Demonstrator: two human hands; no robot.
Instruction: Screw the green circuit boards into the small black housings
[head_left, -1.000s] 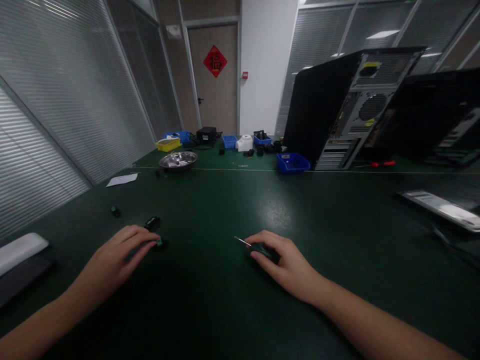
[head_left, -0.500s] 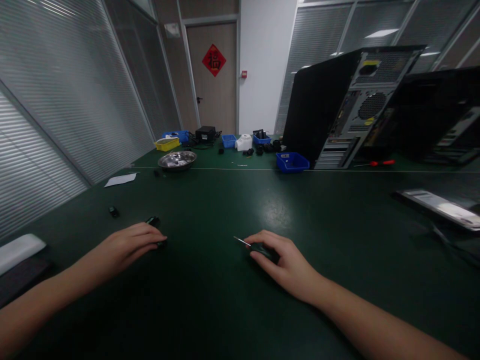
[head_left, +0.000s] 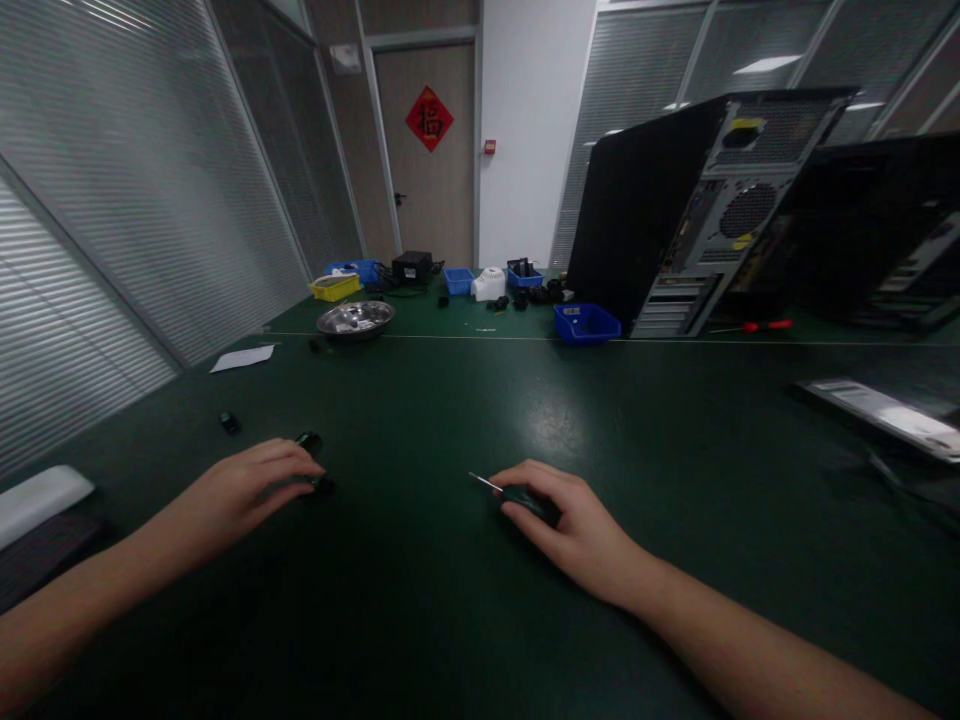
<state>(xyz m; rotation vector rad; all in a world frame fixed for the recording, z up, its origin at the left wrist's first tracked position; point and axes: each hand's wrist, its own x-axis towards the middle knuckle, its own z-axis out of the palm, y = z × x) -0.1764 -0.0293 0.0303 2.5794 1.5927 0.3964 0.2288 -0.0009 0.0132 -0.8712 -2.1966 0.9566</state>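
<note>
- Right hand (head_left: 559, 515) of mine is curled around the dark handle of a small screwdriver (head_left: 529, 502), grasping it with thumb and fingers; its thin metal shaft pokes out past my fingertips, the tip aimed to the left and slightly away from me.
- My left hand (head_left: 259, 480) reaches in low over the green table (head_left: 435, 600), thumb and fingertips touching a small dark part (head_left: 324, 484); I cannot tell whether they pinch it firmly or just rest on it.
- That part is well apart from the screwdriver, with bare green surface between my two hands.
- Just beyond my left fingers lies a second dark piece (head_left: 308, 440), partly hidden by them.
- Farther left, apart from both, I see a third little dark piece (head_left: 229, 422).
- Beyond these are a sheet of white paper (head_left: 241, 359) and a shiny metal bowl (head_left: 355, 319), its contents too small for me to make out.
- Across from me, a deep blue bin (head_left: 586, 328) sits just beside a large black computer tower (head_left: 637, 220), its metal back panel showing.
- To the right of the tower lies a red-handled tool (head_left: 766, 326).
</note>
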